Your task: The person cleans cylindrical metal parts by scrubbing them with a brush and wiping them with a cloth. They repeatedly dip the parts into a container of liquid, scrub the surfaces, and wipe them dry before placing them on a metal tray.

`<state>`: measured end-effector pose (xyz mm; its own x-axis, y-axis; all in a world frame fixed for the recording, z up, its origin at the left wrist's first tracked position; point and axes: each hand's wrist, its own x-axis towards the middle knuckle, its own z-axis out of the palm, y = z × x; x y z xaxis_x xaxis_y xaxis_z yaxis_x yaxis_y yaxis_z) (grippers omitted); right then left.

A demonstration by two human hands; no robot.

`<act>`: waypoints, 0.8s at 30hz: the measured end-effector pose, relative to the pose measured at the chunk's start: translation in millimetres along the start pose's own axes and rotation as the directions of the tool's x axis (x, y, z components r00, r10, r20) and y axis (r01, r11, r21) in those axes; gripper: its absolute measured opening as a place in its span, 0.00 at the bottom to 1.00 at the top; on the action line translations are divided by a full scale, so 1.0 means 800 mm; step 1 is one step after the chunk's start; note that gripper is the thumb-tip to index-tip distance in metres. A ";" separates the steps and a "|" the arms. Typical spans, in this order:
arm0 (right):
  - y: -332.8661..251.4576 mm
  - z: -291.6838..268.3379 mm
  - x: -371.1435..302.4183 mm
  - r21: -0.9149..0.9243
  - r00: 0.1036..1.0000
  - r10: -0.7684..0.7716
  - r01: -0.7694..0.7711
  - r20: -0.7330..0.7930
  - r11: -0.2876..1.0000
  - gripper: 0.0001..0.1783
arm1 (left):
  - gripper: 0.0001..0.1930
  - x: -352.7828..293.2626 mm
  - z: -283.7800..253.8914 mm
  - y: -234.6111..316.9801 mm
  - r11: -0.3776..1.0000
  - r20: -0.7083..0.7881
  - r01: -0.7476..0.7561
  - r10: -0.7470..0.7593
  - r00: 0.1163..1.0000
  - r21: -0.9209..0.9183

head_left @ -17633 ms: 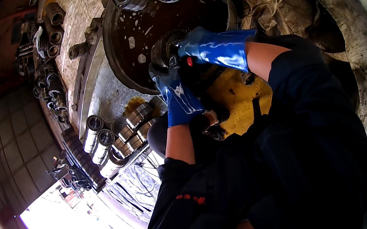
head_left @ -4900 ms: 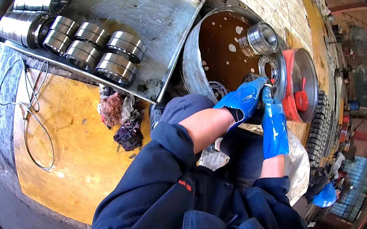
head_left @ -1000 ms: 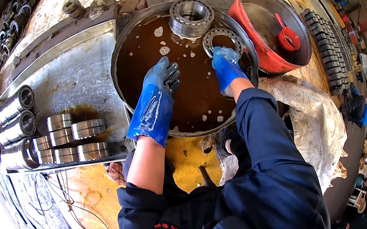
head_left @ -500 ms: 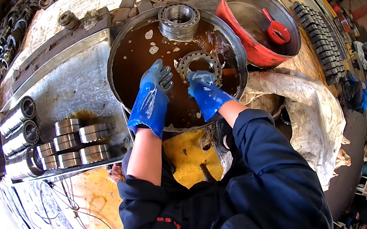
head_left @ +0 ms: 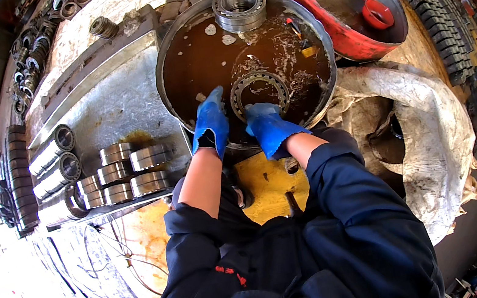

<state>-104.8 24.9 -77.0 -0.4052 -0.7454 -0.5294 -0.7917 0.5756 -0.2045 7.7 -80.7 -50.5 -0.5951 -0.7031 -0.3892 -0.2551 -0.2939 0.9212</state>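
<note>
A wide round metal tub [head_left: 160, 68] of brown liquid is in front of me. My right hand [head_left: 264, 122], in a blue rubber glove, grips the near rim of a roller bearing [head_left: 236, 95] that lies partly in the liquid. Left of that bearing, my gloved left hand [head_left: 210, 125] hovers over the tub with its fingers stretched out, holding nothing. A second, thicker bearing [head_left: 241, 18] rests at the tub's far edge. By the right wall, a tool with a red-and-black handle [head_left: 294, 28] and a yellow end lies in the liquid.
A red basin [head_left: 319, 29] with a red dipper [head_left: 377, 14] stands at the far right. On the metal tray [head_left: 114, 100] at left are stacked bearing rings [head_left: 116, 173] and bearings on their sides [head_left: 56, 178]. Dirty white sacking [head_left: 428, 139] lies right; black rings [head_left: 428, 16] stand in rows.
The view has shifted, so the scene sits farther right and higher. The red-handled tool now shows by the tub's right wall, with foam around it. My right hand stays at the bearing's near rim.
</note>
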 end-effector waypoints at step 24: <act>0.043 -0.016 0.002 0.567 0.860 -0.324 0.505 -0.395 0.650 0.08 | 0.25 -0.004 0.027 0.021 0.798 0.139 -0.258 0.217 0.966 0.544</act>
<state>-138.9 39.2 -74.1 -0.2726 -0.9600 -0.0640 -0.4601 0.1885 -0.8676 -11.0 -69.1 -33.9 -0.7362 -0.6534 -0.1765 -0.4651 0.2989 0.8333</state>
